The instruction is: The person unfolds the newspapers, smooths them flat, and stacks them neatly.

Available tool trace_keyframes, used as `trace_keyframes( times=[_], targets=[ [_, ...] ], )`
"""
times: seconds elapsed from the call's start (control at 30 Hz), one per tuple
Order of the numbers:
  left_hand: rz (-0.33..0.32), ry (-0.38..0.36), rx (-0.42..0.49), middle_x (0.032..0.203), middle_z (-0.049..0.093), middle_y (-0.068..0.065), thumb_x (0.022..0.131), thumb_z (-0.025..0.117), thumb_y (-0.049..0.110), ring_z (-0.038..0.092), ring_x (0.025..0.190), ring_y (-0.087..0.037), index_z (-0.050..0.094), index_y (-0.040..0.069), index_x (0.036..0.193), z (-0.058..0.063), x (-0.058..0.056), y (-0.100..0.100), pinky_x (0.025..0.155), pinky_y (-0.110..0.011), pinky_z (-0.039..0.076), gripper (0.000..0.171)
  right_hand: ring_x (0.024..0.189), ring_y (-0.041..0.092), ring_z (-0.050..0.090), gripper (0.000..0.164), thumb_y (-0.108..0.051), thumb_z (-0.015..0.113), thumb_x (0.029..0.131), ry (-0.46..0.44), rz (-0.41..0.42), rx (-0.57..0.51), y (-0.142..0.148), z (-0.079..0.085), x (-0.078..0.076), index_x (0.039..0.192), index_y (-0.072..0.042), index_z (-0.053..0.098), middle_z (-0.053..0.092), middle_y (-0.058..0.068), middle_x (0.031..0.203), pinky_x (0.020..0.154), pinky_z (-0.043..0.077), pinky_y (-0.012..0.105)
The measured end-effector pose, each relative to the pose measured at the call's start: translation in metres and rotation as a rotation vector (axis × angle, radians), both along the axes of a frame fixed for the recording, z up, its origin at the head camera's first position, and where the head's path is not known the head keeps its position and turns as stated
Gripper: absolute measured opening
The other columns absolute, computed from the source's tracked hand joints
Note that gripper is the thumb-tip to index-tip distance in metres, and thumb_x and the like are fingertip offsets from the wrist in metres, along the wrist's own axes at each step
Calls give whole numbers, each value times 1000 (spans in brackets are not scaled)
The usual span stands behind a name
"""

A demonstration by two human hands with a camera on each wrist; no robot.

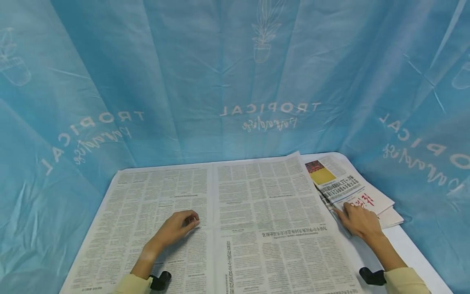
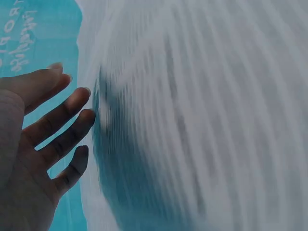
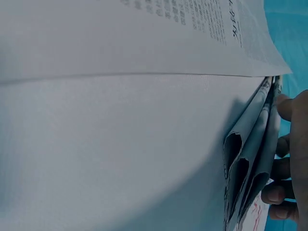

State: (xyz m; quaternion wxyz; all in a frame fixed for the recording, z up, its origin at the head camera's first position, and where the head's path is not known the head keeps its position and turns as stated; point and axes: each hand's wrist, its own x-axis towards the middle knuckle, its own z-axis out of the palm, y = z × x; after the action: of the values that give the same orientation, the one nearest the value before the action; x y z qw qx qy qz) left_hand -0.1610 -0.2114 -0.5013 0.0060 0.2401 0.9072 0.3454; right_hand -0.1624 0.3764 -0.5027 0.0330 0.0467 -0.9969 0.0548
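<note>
A large newspaper sheet [image 1: 253, 196] lies spread over the white table, with a fold down its middle. Above its left half is my left hand [image 1: 178, 226], fingers loosely bent and holding nothing; the left wrist view shows its fingers [image 2: 70, 134] spread apart over the blurred sheet. At the right, my right hand [image 1: 361, 220] rests on a stack of folded newspapers [image 1: 341, 185] with red lettering and a yellow picture. In the right wrist view, the stack's rounded folds [image 3: 248, 159] face the spread sheet, and the thumb [image 3: 285, 107] lies right at the top layer.
Blue curtains [image 1: 191, 81] with white lettering and plant drawings surround the table's back and sides. A strip of white table [image 1: 400, 241] shows along the right edge. The spread sheet's far right corner [image 1: 293, 155] reaches past the table's back edge.
</note>
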Motion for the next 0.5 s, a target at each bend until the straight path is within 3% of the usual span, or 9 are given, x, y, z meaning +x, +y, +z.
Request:
trace_keyframes(
  times=[0.2,0.5],
  targets=[
    [-49,-51,21,88,65,8,96,63,21,56,78,-4,69,13,102,-1,-2,24,73,-29,49,12,52,18,43,35,-37,49,101,-73,-1,-4,5,-5,2,85,-7,55,45,3,60,46,31,35],
    [-125,-60,28,90,66,7,98,60,25,58,80,-4,69,12,104,3,-4,58,73,-30,49,17,55,21,45,30,-26,46,102,-55,5,4,5,-5,0,84,-4,55,51,6,65,49,37,39]
  ],
)
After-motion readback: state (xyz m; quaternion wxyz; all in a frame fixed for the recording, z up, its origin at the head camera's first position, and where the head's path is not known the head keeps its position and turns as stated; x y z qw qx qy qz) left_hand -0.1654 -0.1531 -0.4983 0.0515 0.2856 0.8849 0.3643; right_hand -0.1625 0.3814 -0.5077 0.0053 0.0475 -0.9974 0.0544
